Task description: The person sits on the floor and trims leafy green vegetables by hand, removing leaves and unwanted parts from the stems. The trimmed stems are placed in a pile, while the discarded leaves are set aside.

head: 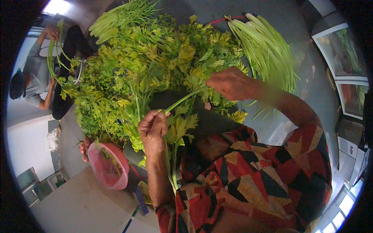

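A single green celery stalk (186,99) stretches between my two hands. My left hand (154,126) pinches its lower end between thumb and fingertips. At the upper end, my right hand (230,83) closes around the stalk, its fingertips turned partly out of sight. Leafy celery (174,148) rests against my lap, beside my left forearm. Beyond both hands spreads a big heap of celery leaves (151,61), green and partly yellowed. Past my right hand lies a bundle of trimmed, pale green celery stalks (265,49).
A second pile of stalks (122,20) lies at the far side of the heap. At left, another person (40,70) sits holding celery stems (54,58). A pink plastic basket (123,166) stands left of me, near reddish bulbs (84,150). A glass-fronted cabinet (341,55) is at right.
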Demonstrator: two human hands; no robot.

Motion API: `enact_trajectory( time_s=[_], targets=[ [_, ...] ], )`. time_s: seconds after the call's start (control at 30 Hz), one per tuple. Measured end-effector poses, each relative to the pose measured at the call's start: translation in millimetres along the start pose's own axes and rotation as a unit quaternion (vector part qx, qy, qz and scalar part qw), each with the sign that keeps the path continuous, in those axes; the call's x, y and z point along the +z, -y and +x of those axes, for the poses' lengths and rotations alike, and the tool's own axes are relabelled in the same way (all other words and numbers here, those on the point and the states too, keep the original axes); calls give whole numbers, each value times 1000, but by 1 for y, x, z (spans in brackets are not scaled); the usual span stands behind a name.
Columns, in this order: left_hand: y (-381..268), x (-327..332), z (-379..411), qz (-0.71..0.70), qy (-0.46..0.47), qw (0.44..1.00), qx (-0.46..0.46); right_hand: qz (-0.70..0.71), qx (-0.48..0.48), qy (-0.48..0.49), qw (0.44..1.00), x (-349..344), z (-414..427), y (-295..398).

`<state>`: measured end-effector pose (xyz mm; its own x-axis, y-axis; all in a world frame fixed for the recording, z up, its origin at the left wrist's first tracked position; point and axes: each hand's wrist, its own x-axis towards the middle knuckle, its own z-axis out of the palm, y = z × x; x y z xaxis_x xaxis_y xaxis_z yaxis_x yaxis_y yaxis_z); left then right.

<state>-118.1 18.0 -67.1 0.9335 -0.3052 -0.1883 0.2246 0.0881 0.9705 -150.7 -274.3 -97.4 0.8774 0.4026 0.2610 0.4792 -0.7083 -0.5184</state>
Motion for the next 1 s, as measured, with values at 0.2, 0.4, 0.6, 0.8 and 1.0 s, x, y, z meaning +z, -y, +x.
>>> enact_trajectory(
  time_s=[0.2,0.4,0.6,0.8,1.0],
  targets=[
    [6,35,-12,103,43,994,9,147,171,-115,968,30,5,-40],
    [-16,25,-24,151,44,987,34,75,411,-241,876,-23,-82,-186],
    [22,68,-35,248,304,913,107,-172,220,-96,955,1,6,-110],
    [49,63,-53,298,309,889,156,-15,35,176,984,37,52,-39],
    [34,44,-63,234,213,931,181,6,57,310,949,69,47,-11]
  ],
)
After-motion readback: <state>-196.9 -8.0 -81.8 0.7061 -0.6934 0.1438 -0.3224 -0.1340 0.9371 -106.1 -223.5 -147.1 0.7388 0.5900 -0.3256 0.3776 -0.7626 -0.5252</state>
